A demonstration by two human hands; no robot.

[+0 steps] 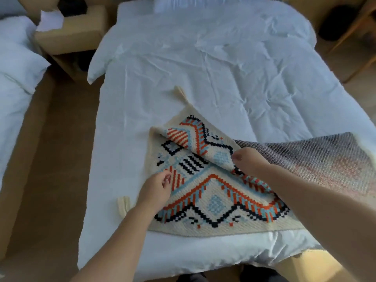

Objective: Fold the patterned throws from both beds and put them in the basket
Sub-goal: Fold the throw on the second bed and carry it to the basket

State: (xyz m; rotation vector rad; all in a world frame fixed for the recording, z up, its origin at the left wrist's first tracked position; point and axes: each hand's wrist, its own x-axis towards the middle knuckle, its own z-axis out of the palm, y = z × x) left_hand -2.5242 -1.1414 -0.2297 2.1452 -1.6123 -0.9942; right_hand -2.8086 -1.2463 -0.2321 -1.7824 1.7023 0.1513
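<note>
Closest to the person, the patterned throw (215, 202) lies across the foot of the bed (203, 58), its near hem running roughly along the bed's foot edge and its long axis going left to right, slightly slanted. The left hand (157, 187) sits on the throw's left part with its fingers curled; whether they actually pinch cloth or only rest there, I cannot tell. A little farther in and to the right, the right hand (247, 159) grips a turned-over edge of the throw and holds it raised, so the greyish backing faces up and spreads away to the right. The lifted part lies right of both hands and the flat patterned part lies left and below, so the fold probably wants the right hand to carry its edge leftward along that long axis toward the left hand, which is the nearer one to pin the flat layer. Beyond the hands a cream tassel (181, 94) trails from the throw's far corner onto the white duvet. Farther still are a pillow (173, 3) at the head, a nightstand (69, 35) and the second bed (12, 78) at left. No basket shows.
</note>
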